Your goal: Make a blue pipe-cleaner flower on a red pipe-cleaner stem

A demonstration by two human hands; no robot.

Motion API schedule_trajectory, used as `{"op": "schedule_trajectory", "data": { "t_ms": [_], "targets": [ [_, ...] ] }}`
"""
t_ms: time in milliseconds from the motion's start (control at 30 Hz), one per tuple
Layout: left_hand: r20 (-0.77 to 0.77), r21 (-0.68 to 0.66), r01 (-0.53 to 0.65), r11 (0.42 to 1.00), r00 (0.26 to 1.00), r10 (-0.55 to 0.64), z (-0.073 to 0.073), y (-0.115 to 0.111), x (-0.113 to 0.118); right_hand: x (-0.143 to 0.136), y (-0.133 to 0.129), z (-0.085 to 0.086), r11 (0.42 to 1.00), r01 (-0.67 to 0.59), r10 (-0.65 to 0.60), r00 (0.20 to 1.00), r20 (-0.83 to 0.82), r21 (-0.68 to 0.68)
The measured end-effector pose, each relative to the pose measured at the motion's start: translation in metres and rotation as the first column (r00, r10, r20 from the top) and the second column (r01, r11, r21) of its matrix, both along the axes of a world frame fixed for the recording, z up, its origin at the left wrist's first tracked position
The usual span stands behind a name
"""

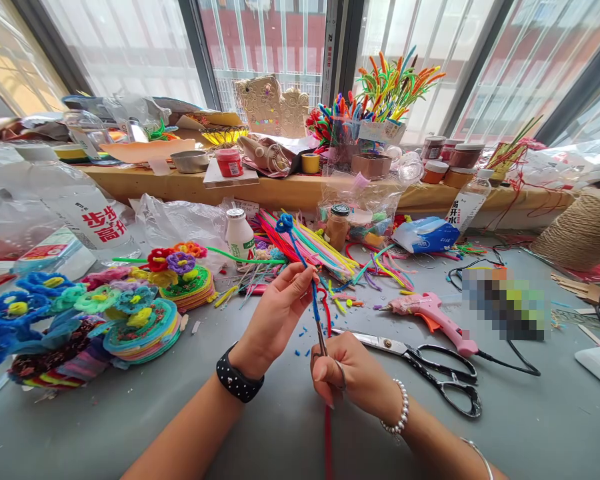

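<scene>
My left hand (287,310) pinches a blue pipe cleaner (303,257) between thumb and fingers. Its top end is curled into a small blue knot (284,223), and the stem slants down to the right. In my right hand (347,370) is a small pair of scissors (321,339), fingers through the handle loops, blades pointing up at the stem's lower part. Whether the blades are closed on the stem I cannot tell. A red pipe cleaner (329,433) runs below my right hand; another red piece shows beside the blades. Blue fuzz scraps lie on the table behind.
Large black-handled scissors (420,360) and a pink glue gun (445,323) lie to the right. Pipe-cleaner flowers (125,300) on layered round bases stand left. Behind are loose pipe cleaners (310,243), a white bottle (240,237), a brown jar (337,230) and a twine spool (575,227).
</scene>
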State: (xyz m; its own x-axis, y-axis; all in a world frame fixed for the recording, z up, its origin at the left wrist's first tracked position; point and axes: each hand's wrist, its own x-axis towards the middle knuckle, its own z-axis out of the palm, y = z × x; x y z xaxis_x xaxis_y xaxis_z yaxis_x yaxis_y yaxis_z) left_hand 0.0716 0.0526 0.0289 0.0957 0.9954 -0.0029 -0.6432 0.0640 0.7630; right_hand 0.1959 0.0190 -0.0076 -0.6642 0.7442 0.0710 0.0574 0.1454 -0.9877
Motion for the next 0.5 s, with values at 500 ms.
{"op": "schedule_trajectory", "data": {
  "t_ms": [500],
  "targets": [
    [-0.104, 0.018, 0.107, 0.994, 0.989, -0.104, 0.0014, -0.0057, 0.0042, 0.006, 0.0018, 0.0061, 0.987, -0.094, 0.093, 0.995, 0.021, 0.134]
  ]
}}
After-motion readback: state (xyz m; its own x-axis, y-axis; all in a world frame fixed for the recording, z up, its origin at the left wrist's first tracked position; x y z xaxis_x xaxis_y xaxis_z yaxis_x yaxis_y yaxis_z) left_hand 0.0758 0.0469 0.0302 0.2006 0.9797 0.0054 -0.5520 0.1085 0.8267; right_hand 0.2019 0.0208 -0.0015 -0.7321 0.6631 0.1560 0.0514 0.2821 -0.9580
